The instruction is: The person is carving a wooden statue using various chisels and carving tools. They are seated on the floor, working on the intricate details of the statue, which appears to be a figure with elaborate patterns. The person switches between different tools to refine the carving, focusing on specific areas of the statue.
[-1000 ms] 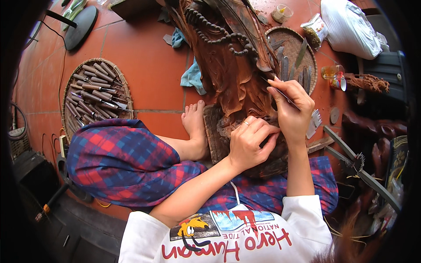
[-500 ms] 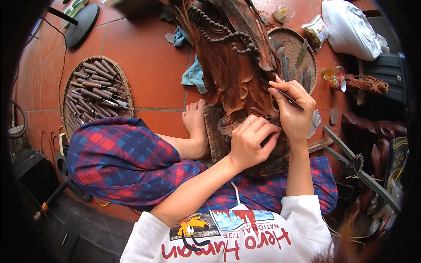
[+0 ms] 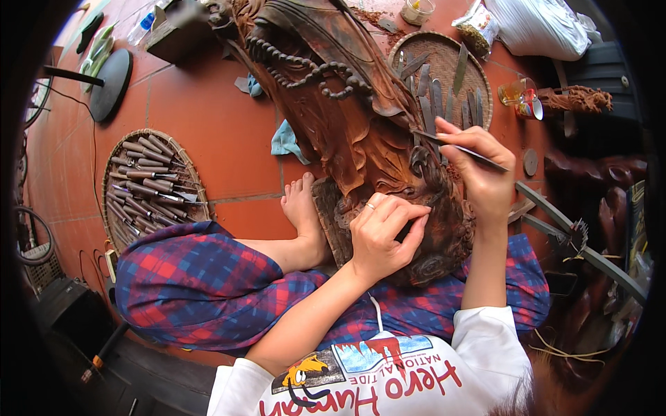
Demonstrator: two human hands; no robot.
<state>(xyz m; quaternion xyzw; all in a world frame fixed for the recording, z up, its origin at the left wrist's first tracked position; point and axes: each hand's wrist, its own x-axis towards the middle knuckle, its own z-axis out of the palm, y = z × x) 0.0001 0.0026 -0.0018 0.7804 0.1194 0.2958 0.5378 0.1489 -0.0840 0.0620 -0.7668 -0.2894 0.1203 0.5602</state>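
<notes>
A large reddish-brown wood carving (image 3: 374,149) with draped folds and a carved string of beads (image 3: 347,82) leans away from me, its lower end between my legs. My right hand (image 3: 482,166) grips a thin dark file (image 3: 444,141), whose far tip meets the carving's right edge. Low on the carving rests my left hand (image 3: 381,236), a ring on one finger, its thumb and forefinger pinched together near the surface. Whatever may sit in that pinch is too small to make out.
At left a woven tray (image 3: 201,187) holds several wooden-handled chisels. Beyond the carving, another round tray (image 3: 479,66) carries flat files. A glass of amber drink (image 3: 515,92), a white sack (image 3: 538,28) and a metal clamp-like bar (image 3: 603,267) stand at right. A blue cloth (image 3: 286,142) lies on the tiles.
The view has shifted, so more of the floor's far side shows. My right hand has turned and the file now lies flatter across the carving's edge. My left hand stays low on the carving.
</notes>
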